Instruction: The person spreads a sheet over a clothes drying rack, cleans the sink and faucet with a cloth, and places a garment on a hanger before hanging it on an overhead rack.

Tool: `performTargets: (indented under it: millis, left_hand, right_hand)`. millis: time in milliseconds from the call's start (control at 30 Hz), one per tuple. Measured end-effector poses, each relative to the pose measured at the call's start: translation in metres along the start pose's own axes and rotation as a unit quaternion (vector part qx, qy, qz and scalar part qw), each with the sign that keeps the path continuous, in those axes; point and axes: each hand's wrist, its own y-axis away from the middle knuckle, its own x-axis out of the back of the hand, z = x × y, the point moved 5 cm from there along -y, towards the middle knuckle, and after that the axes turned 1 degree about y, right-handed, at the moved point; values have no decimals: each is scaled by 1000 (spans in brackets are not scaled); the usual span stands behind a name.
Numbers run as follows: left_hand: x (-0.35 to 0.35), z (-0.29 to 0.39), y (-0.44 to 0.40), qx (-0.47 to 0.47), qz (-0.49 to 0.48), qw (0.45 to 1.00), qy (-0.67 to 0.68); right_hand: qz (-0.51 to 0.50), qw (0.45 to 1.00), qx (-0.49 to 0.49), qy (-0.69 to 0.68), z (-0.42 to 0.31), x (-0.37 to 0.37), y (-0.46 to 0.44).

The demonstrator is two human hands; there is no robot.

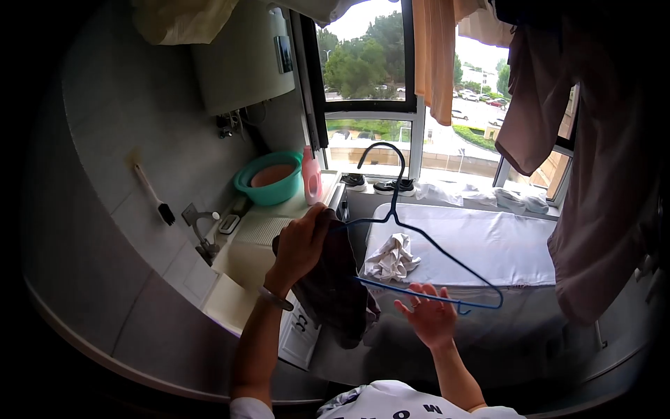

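My left hand is closed on the upper part of a dark garment, which hangs down below it. A blue clothes hanger is held up in front of me, hook upward, its left end inside or behind the garment at my left hand. Fingers stretched and apart, my right hand lies against the hanger's bottom bar without wrapping round it. Beyond the hanger, a crumpled white cloth rests on a white-covered surface.
At left are a sink, a green basin, a pink bottle and a wall-hung brush. Dark shoes stand on the windowsill. Mauve clothing and an orange cloth hang from above.
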Motion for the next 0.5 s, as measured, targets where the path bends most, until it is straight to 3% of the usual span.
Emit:
performTargets:
  millis: [67,133,167,200,233,267,333,367,400,467,500]
  left_hand:
    - [-3,8,-2,5,22,1000,5]
    - [-1,9,1,37,71,996,48]
    - [0,11,1,37,68,996,48]
    - [3,12,1,42,69,996,43]
    - [7,13,0,47,69,996,38]
    - [12,14,0,45,66,996,39]
    - [25,12,0,37,74,996,14]
    - [28,6,1,30,79,996,27]
    - [29,1,3,30,79,996,29]
    - [33,-10,9,27,90,995,30]
    - [35,-16,12,53,82,995,33]
  right_hand:
    - [-151,973,-48,168,23,-4,-4]
    - [-185,953,-23,237,37,-32,-5]
    - [-168,852,28,495,38,-43,-7]
    - [-137,683,76,713,36,-48,-10]
    - [-161,554,124,808,37,-39,-16]
    - [-157,554,125,808,34,-22,-20]
    - [-189,295,81,933,30,15,-22]
    - [-209,294,162,919,23,14,-23]
    - [-215,251,112,937,16,22,-27]
    - [-250,229,104,935,-5,21,-34]
    - [-255,236,157,925,-16,18,-38]
